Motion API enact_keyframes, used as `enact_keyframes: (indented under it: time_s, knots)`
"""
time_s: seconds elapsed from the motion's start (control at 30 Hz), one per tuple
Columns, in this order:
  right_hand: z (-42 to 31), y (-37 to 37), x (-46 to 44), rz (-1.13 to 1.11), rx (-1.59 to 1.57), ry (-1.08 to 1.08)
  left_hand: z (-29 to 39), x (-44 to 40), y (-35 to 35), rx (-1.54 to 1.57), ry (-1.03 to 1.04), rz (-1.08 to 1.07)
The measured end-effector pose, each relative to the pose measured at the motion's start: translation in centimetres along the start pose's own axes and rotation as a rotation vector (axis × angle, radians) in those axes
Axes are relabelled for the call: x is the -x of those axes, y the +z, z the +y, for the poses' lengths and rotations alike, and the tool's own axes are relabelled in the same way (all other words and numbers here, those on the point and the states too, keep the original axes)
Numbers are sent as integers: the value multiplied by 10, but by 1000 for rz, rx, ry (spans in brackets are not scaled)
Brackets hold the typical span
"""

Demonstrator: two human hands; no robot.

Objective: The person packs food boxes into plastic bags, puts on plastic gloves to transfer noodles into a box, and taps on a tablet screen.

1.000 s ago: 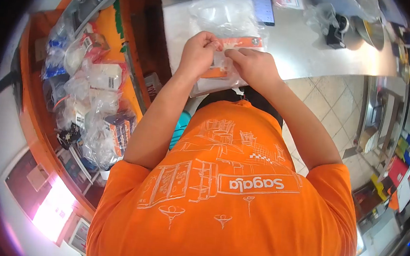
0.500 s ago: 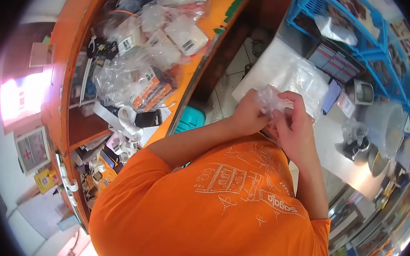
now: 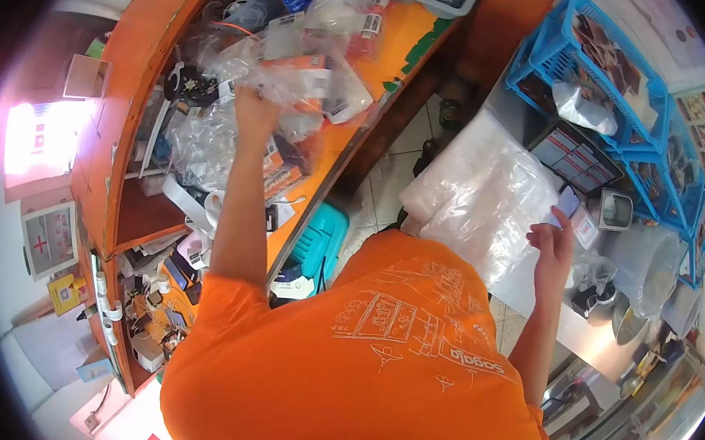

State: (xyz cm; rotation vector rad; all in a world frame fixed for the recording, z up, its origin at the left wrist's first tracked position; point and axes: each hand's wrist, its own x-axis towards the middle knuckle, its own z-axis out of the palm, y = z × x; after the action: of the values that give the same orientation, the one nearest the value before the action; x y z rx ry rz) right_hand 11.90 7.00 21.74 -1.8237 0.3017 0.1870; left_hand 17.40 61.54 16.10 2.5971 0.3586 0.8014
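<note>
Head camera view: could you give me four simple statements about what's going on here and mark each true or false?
1. The left hand is at the pile of plastic-wrapped packages. True.
2. The right hand is clutching a bottle. False: no bottle is in it, and its fingers are loosely apart.
3. Clear plastic lies on the counter. True.
4. The person's shirt is green. False: it is orange.
</note>
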Motion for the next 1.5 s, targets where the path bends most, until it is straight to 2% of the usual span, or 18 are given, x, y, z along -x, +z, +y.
enact_keyframes:
  time_s: [0.07, 0.17, 0.23, 0.33, 0.43, 0.53, 0.6, 0.63, 0.7, 0.83, 0.87, 0.93, 1.0, 1.13, 1.2, 1.33, 1.4, 1.5]
  knots:
    - [31, -6, -9, -88, 0, 47, -87, -4, 35, -197, -174, -53]
    - [52, -10, -14, -90, 38, 117, -148, -42, 45, 123, -111, 47]
    - [60, -10, -18, -26, 62, 154, -200, -53, 64, 45, -11, 231]
    - [94, -14, -34, 121, 199, 145, -163, -45, 53, -6, -79, 107]
    - [100, -7, -63, 212, 445, 8, -140, -36, 38, 283, -54, 0]
    - [101, 11, -113, 458, 711, -260, -67, -25, 12, -109, -217, 60]
    - [96, 21, -140, 497, 672, -255, -12, -14, -6, -259, -187, 361]
    - [100, 27, -151, 578, 728, -253, 17, -10, -12, -264, -167, 368]
    - [115, 37, -159, 665, 763, -237, 76, 3, -21, -150, 146, 536]
    - [150, 41, -143, 518, 954, -193, 172, 70, 12, 84, 491, 190]
    - [153, 42, -139, 494, 984, -192, 199, 94, 17, 188, 499, -2]
    - [152, 40, -139, 527, 923, -231, 224, 133, 36, 432, 490, -731]
    - [143, 35, -142, 568, 868, -267, 245, 172, 50, 446, 716, -1140]
    - [116, 28, -152, 678, 678, -392, 247, 222, 85, 412, 992, -1152]
    - [118, 19, -142, 542, 698, -430, 244, 223, 97, 148, 1010, -1142]
    - [115, -11, -49, 424, 619, -688, 251, 214, 130, 68, 999, -1023]
    - [150, -36, 12, 418, 596, -682, 257, 206, 137, -58, 971, -996]
    - [224, -73, 126, 480, 554, -359, 279, 198, 136, -223, 959, -1101]
